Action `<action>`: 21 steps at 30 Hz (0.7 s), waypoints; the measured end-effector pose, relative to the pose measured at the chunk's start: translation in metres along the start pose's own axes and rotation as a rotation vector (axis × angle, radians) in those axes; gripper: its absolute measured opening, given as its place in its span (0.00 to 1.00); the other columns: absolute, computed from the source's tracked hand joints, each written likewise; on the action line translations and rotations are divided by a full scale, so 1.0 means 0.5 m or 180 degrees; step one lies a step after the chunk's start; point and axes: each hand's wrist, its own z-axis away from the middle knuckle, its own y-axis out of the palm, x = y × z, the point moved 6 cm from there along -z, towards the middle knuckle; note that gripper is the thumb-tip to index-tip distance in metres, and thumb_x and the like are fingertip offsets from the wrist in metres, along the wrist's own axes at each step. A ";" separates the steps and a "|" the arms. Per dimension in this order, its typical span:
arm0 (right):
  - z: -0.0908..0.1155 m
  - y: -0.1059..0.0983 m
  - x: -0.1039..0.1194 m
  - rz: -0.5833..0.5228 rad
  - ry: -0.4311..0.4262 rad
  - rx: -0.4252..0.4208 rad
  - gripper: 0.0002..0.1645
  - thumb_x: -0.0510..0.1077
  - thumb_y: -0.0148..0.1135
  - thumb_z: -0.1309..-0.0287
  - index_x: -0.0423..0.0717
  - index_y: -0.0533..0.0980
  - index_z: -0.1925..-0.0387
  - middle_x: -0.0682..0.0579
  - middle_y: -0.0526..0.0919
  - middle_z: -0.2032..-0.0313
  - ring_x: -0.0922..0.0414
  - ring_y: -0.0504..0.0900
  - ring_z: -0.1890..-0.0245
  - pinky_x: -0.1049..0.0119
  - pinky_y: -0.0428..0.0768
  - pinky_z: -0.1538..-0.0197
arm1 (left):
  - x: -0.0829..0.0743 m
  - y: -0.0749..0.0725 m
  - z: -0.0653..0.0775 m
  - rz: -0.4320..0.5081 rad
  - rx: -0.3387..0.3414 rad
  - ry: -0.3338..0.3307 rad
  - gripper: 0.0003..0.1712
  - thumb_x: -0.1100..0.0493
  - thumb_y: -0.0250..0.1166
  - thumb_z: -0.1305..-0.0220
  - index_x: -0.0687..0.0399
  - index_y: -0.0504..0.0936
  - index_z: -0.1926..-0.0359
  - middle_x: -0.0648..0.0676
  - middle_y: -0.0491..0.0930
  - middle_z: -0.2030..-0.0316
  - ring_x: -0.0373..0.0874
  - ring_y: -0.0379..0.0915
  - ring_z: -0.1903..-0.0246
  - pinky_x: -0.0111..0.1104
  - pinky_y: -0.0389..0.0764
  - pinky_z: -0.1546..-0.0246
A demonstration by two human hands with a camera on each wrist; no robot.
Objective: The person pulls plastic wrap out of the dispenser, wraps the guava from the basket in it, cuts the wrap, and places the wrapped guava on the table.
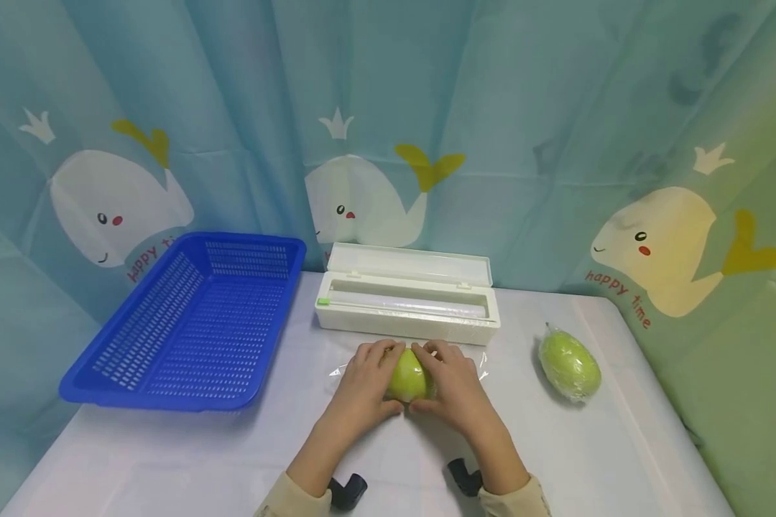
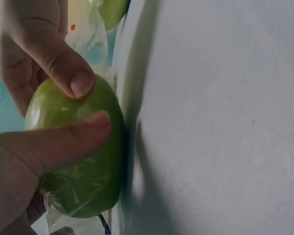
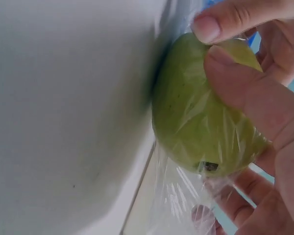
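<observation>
A green pear point(image 1: 407, 375) lies on its side on the table in front of me, with clear plastic wrap point(image 3: 179, 196) over its skin and loose at its ends. My left hand point(image 1: 366, 379) grips one end, the thumb pressed on the near side and the fingers curled over the far side. From the other end my right hand point(image 1: 451, 380) holds it the same way. Both thumbs lie close together on the wrapped pear in the wrist views. The stem shows at the left end in the left wrist view, and a dark blossom end in the right wrist view.
Just behind the hands stands a white cling film dispenser point(image 1: 407, 327), its lid up and a roll inside. A blue basket point(image 1: 162, 401) sits at the left. Another wrapped pear point(image 1: 569, 365) rests at the right. A patterned curtain point(image 1: 530, 143) hangs behind the table.
</observation>
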 end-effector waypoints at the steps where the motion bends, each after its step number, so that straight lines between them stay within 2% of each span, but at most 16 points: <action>1: -0.001 0.001 0.001 0.0004 -0.0010 0.0025 0.55 0.53 0.87 0.71 0.45 0.74 0.35 0.51 0.75 0.45 0.50 0.73 0.48 0.53 0.72 0.54 | 0.001 0.001 0.000 -0.0029 0.0026 0.0002 0.57 0.49 0.83 0.59 0.55 0.66 0.28 0.55 0.69 0.35 0.55 0.64 0.38 0.48 0.73 0.40; 5: -0.006 0.004 0.002 -0.0009 -0.0031 0.0095 0.56 0.52 0.87 0.70 0.45 0.74 0.35 0.52 0.75 0.46 0.52 0.73 0.48 0.54 0.73 0.53 | 0.005 0.005 0.000 -0.0074 0.0087 -0.0022 0.60 0.45 0.82 0.59 0.56 0.63 0.27 0.56 0.69 0.33 0.55 0.63 0.37 0.49 0.72 0.38; 12: -0.009 0.001 0.009 -0.0140 -0.0189 0.0098 0.57 0.46 0.88 0.74 0.43 0.73 0.34 0.51 0.76 0.46 0.48 0.73 0.46 0.49 0.75 0.45 | 0.011 0.012 -0.008 -0.0208 0.0055 -0.0072 0.63 0.37 0.82 0.65 0.55 0.65 0.28 0.52 0.73 0.36 0.50 0.62 0.42 0.44 0.75 0.44; 16: -0.001 -0.019 0.001 -0.0293 -0.0071 0.0143 0.63 0.48 0.86 0.69 0.45 0.66 0.28 0.48 0.76 0.41 0.46 0.73 0.39 0.47 0.74 0.37 | 0.008 0.015 -0.009 -0.0269 0.0034 -0.0042 0.62 0.37 0.82 0.66 0.55 0.68 0.30 0.52 0.75 0.39 0.51 0.62 0.44 0.45 0.76 0.47; 19: 0.011 -0.062 -0.006 -0.0289 0.0022 -0.0169 0.60 0.48 0.85 0.64 0.46 0.65 0.28 0.45 0.76 0.39 0.44 0.73 0.38 0.45 0.73 0.36 | 0.003 0.014 -0.009 -0.0237 0.0015 -0.0025 0.61 0.39 0.83 0.67 0.56 0.68 0.31 0.53 0.75 0.40 0.52 0.63 0.45 0.45 0.76 0.47; 21: 0.019 -0.093 -0.004 -0.0291 0.0024 -0.0531 0.47 0.45 0.82 0.59 0.46 0.73 0.35 0.47 0.79 0.43 0.45 0.76 0.41 0.46 0.76 0.40 | 0.002 0.012 -0.008 -0.0212 -0.0003 -0.0029 0.61 0.39 0.83 0.67 0.57 0.69 0.32 0.54 0.76 0.40 0.53 0.63 0.45 0.46 0.76 0.47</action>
